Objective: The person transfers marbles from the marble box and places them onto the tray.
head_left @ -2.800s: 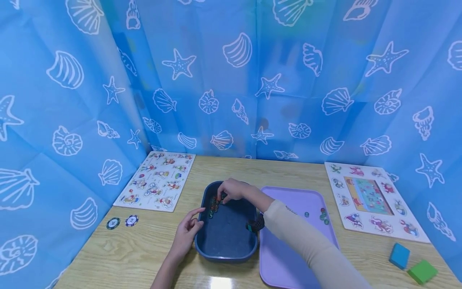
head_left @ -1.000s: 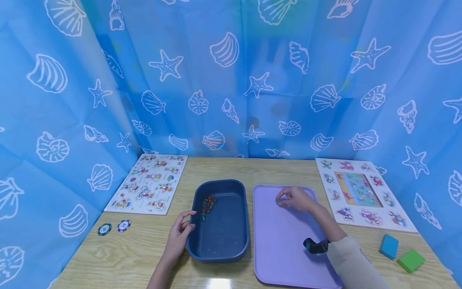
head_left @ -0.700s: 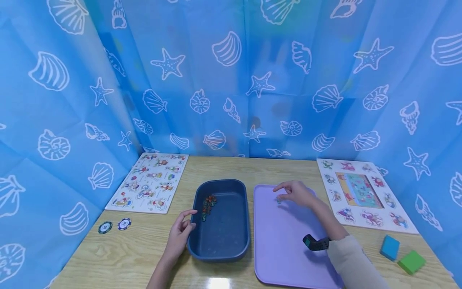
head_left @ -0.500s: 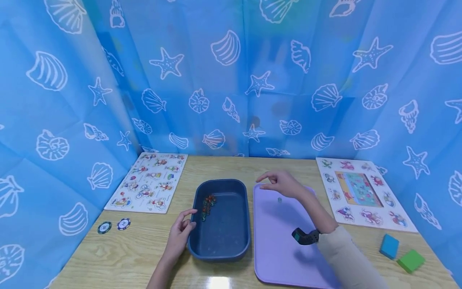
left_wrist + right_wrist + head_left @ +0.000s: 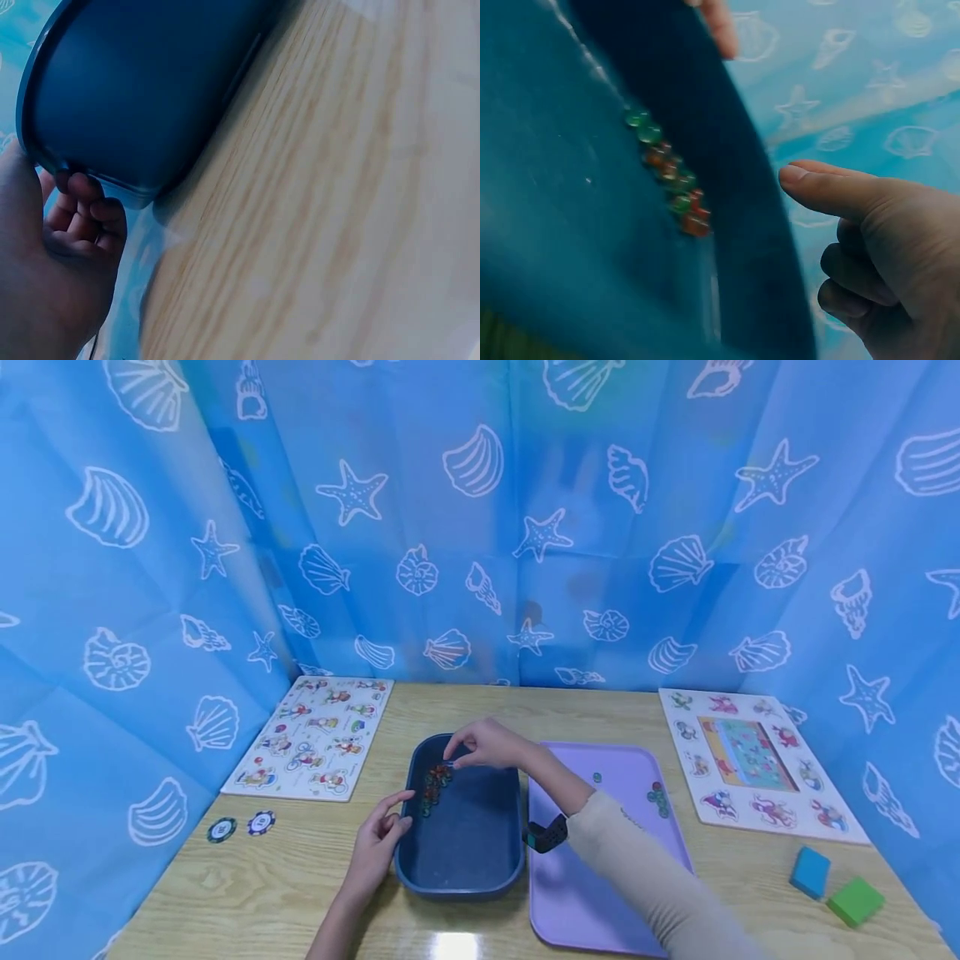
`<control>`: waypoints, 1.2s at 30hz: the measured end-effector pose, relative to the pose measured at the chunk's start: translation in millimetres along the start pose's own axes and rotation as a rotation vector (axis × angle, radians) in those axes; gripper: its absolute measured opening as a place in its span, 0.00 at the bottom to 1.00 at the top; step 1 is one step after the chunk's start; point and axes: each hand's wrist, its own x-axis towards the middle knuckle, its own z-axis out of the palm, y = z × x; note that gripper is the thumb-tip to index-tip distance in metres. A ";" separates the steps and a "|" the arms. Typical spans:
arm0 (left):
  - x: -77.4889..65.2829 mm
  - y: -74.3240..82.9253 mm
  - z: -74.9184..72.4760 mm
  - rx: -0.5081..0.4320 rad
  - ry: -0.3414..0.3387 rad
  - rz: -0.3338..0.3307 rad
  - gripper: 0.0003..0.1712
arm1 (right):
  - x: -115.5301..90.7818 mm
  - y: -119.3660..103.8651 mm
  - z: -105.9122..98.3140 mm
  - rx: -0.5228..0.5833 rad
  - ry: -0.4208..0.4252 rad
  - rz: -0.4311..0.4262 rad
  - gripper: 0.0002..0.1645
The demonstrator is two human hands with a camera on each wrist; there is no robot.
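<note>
A dark blue basin (image 5: 457, 852) stands on the table with a line of red and green glass marbles (image 5: 433, 792) along its left inner side. My left hand (image 5: 377, 842) holds the basin's left rim, its fingers bent at the edge in the left wrist view. Over the far part of the basin is my right hand (image 5: 489, 747), thumb and forefinger apart just above the marbles. Nothing shows between those fingers in the right wrist view. On the purple tray (image 5: 570, 906) lie one green marble (image 5: 597, 777) and a small red and green marble group (image 5: 658, 799).
Picture puzzle boards lie at the back left (image 5: 315, 735) and back right (image 5: 757, 760). Two poker chips (image 5: 262, 822) rest left of the basin. A blue block (image 5: 810, 872) and a green block (image 5: 856, 902) sit front right. A shell-patterned curtain (image 5: 450, 527) surrounds the table.
My right hand went from the basin to the tray, let go of a green marble there, and came back left over the basin. My left hand stayed at the basin rim.
</note>
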 end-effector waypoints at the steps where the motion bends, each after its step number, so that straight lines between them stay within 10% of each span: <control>1: 0.1 -0.9 0.4 -0.002 -0.003 0.002 0.19 | 4.0 0.7 3.8 0.013 -0.015 -0.004 0.09; 24: 1.3 -3.1 -2.7 -0.012 -0.036 0.020 0.19 | 26.9 23.7 45.3 -0.041 -0.091 0.155 0.08; 36: 1.2 -2.4 -3.1 -0.012 -0.031 0.012 0.20 | 14.6 1.2 20.6 -0.051 -0.012 0.096 0.09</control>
